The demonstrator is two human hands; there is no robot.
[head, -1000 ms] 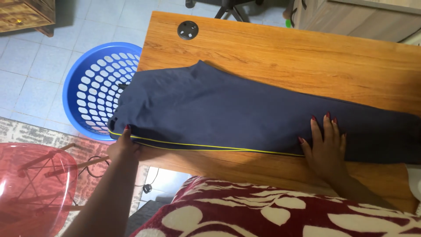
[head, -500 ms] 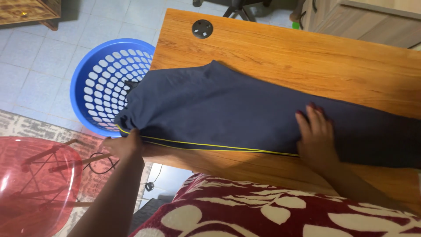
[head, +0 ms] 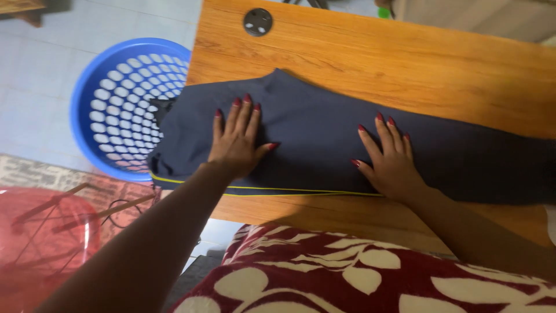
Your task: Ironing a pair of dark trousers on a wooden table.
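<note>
Trousers of dark navy cloth are laid folded lengthwise along the desk, close to its near edge, with a thin yellow stripe running down the side nearest that edge. Their left end overhangs the left edge of the desk, above a blue perforated basket that stands on the tiled floor.

The left hand is pressed flat on the cloth near the desk's left edge, fingers spread and nothing pinched. Half a second ago this hand was held at the near left corner, gripping the hem by the yellow stripe; it has since been lifted onto the top of the fabric. The right hand is likewise laid flat and spread on the trousers, about midway along the near edge, where it was already resting before, though the fingers are now fanned wider.

A round black cable grommet is set into the desk near its far left corner. A red translucent chair is seen beside the near left corner, on a patterned rug.
</note>
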